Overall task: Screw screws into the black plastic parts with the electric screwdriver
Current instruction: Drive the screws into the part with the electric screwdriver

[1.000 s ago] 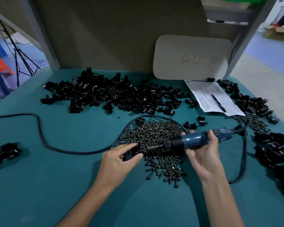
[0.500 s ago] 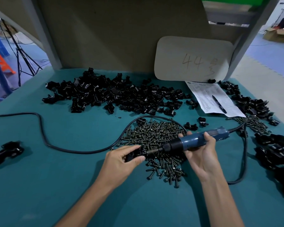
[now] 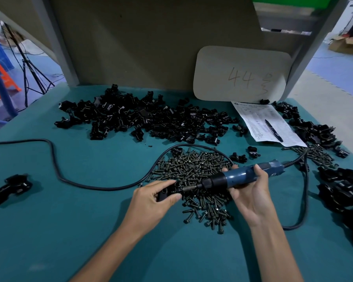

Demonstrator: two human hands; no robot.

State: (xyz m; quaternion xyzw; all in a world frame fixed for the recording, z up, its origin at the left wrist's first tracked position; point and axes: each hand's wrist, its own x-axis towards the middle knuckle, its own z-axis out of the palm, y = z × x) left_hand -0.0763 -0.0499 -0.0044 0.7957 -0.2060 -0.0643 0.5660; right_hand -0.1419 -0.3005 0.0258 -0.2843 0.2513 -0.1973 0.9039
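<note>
With our left hand (image 3: 151, 197) pinching the black plastic part (image 3: 168, 192) just above the screw pile (image 3: 194, 176) and our right hand (image 3: 248, 193) wrapped around the electric screwdriver (image 3: 238, 177), we keep the bit in line with the screw, pressing steadily so it seats straight.

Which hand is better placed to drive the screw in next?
Right: the right hand grips the electric screwdriver, its bit at the black part that the left hand pinches beside the screws.
</note>
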